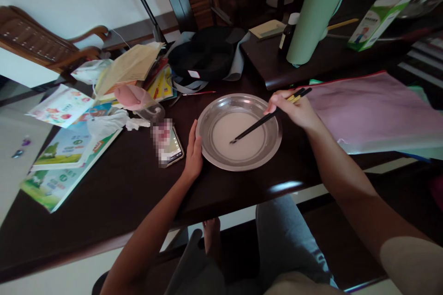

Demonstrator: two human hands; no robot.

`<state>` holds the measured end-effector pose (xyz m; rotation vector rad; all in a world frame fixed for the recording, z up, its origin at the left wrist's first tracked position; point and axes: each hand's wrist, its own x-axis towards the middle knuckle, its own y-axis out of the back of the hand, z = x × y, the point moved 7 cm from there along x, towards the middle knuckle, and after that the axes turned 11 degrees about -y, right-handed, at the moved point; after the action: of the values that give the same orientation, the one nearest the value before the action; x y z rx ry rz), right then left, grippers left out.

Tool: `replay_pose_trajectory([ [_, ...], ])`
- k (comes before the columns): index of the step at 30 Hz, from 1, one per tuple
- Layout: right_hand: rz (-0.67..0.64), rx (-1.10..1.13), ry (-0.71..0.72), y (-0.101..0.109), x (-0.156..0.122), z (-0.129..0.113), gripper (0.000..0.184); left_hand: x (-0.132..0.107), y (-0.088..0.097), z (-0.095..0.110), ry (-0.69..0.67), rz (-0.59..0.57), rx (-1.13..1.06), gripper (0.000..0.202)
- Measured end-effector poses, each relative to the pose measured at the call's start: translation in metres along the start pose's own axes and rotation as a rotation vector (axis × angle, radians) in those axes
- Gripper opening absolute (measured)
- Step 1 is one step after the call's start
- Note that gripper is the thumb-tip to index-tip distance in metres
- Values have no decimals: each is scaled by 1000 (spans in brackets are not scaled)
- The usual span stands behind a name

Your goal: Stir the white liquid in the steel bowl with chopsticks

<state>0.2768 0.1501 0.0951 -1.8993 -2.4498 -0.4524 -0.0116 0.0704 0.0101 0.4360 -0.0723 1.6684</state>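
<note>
A round stainless steel dish [207,151] with a wide rim sits on the dark table, holding a cloudy whitish liquid [224,129]. My left hand [194,154] lies against the dish's left outer edge, its visible fingers stretched along the rim; the thumb is hidden. Black chopsticks [258,124] with gold bands near the top slant down to the left, pinched in my right hand [289,107] above the dish's right rim. Their tips reach the liquid near its middle, close together. I cannot make out whether anything is between the tips.
A phone [176,147] lies left of my left hand. Farther left are booklets [65,147], papers and crumpled tissue [136,123]. Behind the dish stands a black divided container [202,55]. A pink folder [367,110] lies right; a green cylinder [314,18] rises at the back.
</note>
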Motion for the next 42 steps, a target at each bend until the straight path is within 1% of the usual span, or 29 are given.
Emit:
replay_pose_trajectory([
  [2,-24,-26,-6,-4,-1,-1,38,0,0,0,3,-3,-5,59],
  [3,-5,-32,-3,-3,0,-1,37,0,0,0,3,-4,-4,60],
  [7,161,11,14,15,3,2,41,1,0,3,-2,-1,18,59],
  [9,183,43,25,19,3,3,45,1,0,3,-5,3,13,59],
  [11,136,35,13,14,2,2,45,0,0,2,-4,6,2,59],
  [14,9,-17,-15,-1,0,0,40,0,0,1,5,4,-11,59],
  [15,-15,-30,-15,-4,-1,-1,38,0,0,0,7,4,-13,60],
  [17,2,-38,-6,-3,0,-1,37,0,0,1,8,4,-13,60],
  [20,136,6,10,12,2,1,41,0,0,1,8,6,-6,59],
  [22,177,45,24,17,3,2,45,0,0,2,7,3,-4,59],
  [24,143,52,19,14,2,2,46,0,0,3,2,0,-3,58],
  [27,27,4,-10,1,0,1,42,0,0,3,3,-1,2,59],
  [29,-7,-25,-10,-4,-1,-1,39,0,0,1,7,-2,4,59],
  [31,28,-32,1,-1,0,-1,39,0,0,0,6,-5,5,59],
  [35,164,5,7,15,3,2,43,0,0,2,0,-5,14,59],
  [37,165,25,8,17,3,2,46,0,0,4,-1,-1,15,60],
  [39,105,26,2,12,1,0,46,0,0,6,4,5,11,60],
  [42,-17,-3,-13,-1,-3,-3,41,0,1,5,20,8,6,61],
])
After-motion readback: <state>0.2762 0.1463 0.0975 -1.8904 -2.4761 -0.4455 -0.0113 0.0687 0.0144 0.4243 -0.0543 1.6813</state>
